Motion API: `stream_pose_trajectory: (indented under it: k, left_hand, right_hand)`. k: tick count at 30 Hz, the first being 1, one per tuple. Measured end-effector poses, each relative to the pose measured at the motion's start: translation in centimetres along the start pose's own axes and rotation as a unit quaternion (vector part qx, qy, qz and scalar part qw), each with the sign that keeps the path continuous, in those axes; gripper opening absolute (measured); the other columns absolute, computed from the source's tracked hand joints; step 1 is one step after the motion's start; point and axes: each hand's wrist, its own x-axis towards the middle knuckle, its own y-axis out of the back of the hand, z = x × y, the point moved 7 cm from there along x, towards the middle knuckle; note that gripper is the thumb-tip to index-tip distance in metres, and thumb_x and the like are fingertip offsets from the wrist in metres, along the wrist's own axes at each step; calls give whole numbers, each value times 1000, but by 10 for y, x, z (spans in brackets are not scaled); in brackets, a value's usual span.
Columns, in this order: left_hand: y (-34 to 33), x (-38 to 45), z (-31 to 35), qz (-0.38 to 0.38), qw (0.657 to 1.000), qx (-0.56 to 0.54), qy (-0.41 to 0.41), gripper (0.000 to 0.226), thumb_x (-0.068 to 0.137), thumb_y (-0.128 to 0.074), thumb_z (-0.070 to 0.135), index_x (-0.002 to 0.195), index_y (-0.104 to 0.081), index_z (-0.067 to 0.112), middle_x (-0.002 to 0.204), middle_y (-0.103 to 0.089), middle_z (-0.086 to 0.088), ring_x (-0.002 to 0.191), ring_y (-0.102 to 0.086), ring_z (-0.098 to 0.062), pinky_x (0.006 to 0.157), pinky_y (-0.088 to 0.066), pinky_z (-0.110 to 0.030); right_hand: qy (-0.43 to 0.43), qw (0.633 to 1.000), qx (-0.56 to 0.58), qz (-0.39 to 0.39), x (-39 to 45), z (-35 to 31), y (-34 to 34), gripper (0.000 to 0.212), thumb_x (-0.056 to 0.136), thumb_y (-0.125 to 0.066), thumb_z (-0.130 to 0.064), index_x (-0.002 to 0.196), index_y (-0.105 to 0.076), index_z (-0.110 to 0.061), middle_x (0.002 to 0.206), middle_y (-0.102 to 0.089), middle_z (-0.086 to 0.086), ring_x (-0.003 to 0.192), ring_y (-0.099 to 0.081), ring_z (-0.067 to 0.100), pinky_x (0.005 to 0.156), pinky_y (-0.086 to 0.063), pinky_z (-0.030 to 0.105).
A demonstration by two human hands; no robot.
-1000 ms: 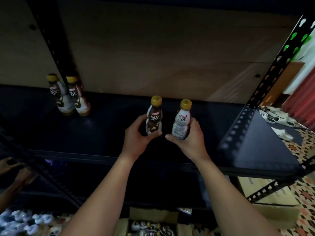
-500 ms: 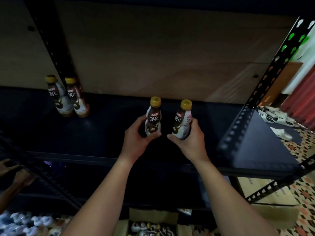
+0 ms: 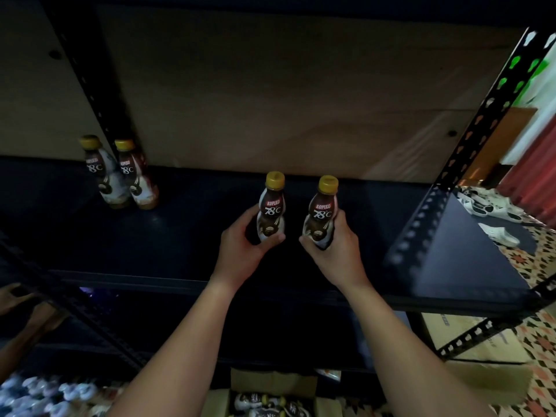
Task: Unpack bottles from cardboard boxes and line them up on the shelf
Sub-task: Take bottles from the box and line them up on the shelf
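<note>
Two brown Kopiko bottles with yellow caps stand side by side on the dark shelf (image 3: 192,242). My left hand (image 3: 240,251) grips the left bottle (image 3: 272,210) round its lower half. My right hand (image 3: 337,251) grips the right bottle (image 3: 322,215) the same way, its label turned to face me. Two more bottles (image 3: 120,176) stand together at the shelf's back left, partly behind a black upright. An open cardboard box (image 3: 270,389) with several bottles lies on the floor between my forearms.
A perforated black post (image 3: 469,139) rises at the shelf's right end, another (image 3: 99,94) at the left. Another person's hands (image 3: 18,299) show at the left edge. Many bottles (image 3: 45,395) lie at the lower left. A cardboard box (image 3: 481,341) and sandals (image 3: 493,206) are on the patterned floor at right.
My right hand has turned its bottle so the brown label now faces me. Both bottles and hands stay in about the same spot on the shelf.
</note>
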Motion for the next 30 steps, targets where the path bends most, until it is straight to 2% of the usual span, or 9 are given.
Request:
stream_pose_trajectory:
  k: [3,7,12,18,22,24,26,28,30]
  left_hand:
    - [0,0,0,1,1000,6,3,64,81,-86,21,139,-60,25,125,-70,14,119,-62,1,104,-49,-22]
    - [-1,-2,6,27,997,74,-18,83,78,-89,26,149,-47,30,133,-55,14,122,-49,13,97,-36,-1]
    - [-2,-3,5,51,991,120,-30,79,78,-88,23,146,-47,24,127,-54,6,113,-47,16,92,-35,1]
    - [0,-4,1,69,989,128,-21,71,84,-83,26,145,-48,24,127,-57,9,112,-51,15,92,-36,1]
    - [1,-1,-1,80,987,136,-31,74,87,-80,18,150,-41,22,135,-59,5,122,-56,-2,102,-45,-19]
    - [8,3,-5,86,988,128,-21,77,88,-78,11,151,-35,21,137,-59,3,123,-58,-8,101,-50,-23]
    - [22,9,-11,94,986,138,-14,73,88,-76,6,148,-36,18,133,-61,0,118,-61,-10,97,-50,-17]
    - [41,16,-18,101,983,155,-10,70,88,-75,3,145,-38,15,130,-62,1,116,-61,-8,94,-44,-5]
    - [63,25,-27,110,979,170,0,69,87,-76,2,145,-39,14,128,-60,5,115,-60,-6,92,-41,-1]
  right_hand:
    - [-5,1000,7,-7,0,0,0,59,80,-85,-18,124,-47,-25,113,-66,-15,104,-62,-9,84,-49,8]
    - [10,1000,14,0,-1,-5,0,78,76,-89,-30,138,-44,-23,124,-63,-13,115,-59,-4,94,-49,12]
    - [11,1000,-10,8,0,-4,1,55,82,-85,-24,123,-49,-27,114,-65,-10,106,-61,-5,87,-51,13]
    - [4,1000,-28,3,-1,-4,-3,52,84,-83,-24,120,-47,-31,113,-64,-11,104,-62,-4,83,-46,5]
    - [2,999,-51,17,0,-5,-10,53,79,-86,-22,115,-48,-29,107,-64,-10,96,-61,-7,78,-45,2]
    - [-4,998,-59,20,4,-8,-16,53,77,-88,-21,113,-49,-26,104,-63,-11,91,-59,-11,74,-45,2]
    - [-3,998,-69,12,11,-13,-27,55,76,-89,-21,114,-50,-21,104,-62,-10,87,-59,-6,74,-44,6]
    - [0,997,-78,2,19,-20,-42,60,75,-90,-22,119,-51,-14,108,-64,-5,94,-63,8,79,-49,21]
    - [2,997,-80,-7,29,-27,-61,65,74,-90,-23,125,-50,-10,115,-66,2,103,-65,17,83,-52,28]
